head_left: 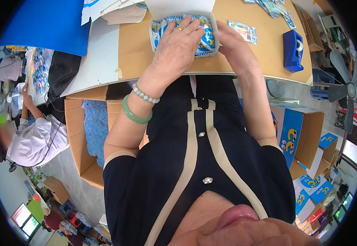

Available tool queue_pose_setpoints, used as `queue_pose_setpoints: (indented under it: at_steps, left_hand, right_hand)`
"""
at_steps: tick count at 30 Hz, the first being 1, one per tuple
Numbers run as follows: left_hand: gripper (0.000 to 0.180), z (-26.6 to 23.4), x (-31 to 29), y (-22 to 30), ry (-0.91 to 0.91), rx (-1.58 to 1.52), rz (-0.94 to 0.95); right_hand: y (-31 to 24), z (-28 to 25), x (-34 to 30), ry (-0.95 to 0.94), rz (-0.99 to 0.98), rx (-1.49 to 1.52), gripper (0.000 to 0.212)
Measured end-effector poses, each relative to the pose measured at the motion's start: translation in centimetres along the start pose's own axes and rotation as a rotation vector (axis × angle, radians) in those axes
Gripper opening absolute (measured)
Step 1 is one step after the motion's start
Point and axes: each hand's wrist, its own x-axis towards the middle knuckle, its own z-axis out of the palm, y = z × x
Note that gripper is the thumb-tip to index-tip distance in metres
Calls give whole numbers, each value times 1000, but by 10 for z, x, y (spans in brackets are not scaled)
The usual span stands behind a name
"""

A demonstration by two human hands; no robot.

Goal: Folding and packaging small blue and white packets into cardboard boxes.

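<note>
Head view: a small white box (211, 24) sits on the brown counter (137, 49) near its front edge, its flap standing open at the far side. It is packed with blue-and-white sachets (208, 39) standing in a row. The left hand (178, 43) lies palm down across the top of the sachets, fingers (190, 26) spread a little and stretched flat toward the far side of the box, pressing on the packets rather than gripping any one of them; a ring shows on one finger. The left wrist bends up over the counter edge and wears a pale bead bracelet (144, 94) and a green bangle (135, 112). The right hand (233, 45) is against the right wall of the box, back of the hand toward the camera; its fingertips are tucked behind the box's rim, so whether they pinch a sachet or only steady the box cannot be told. Both forearms rise from the lower part of the picture, converging on the box.

A loose sachet (242, 30) lies on the counter just right of the right hand, and a blue tape dispenser (293, 49) stands farther right. Below the counter's left side is an open cardboard carton (84, 139).
</note>
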Motion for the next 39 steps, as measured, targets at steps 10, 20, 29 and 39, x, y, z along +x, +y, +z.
queue_pose_setpoints:
  at_steps: [10,20,29,39]
  left_hand:
    - [31,-12,15,14,-185,107,-49]
    - [55,-8,10,5,-155,-102,-94]
    - [48,1,3,5,49,-93,-91]
    - [49,-34,-31,-30,394,-701,-652]
  right_hand:
    - [20,8,23,275,-46,79,55]
    - [17,30,21,234,-148,73,48]
    - [18,22,32,202,-64,-45,42]
    - [22,21,36,281,-107,-260,44]
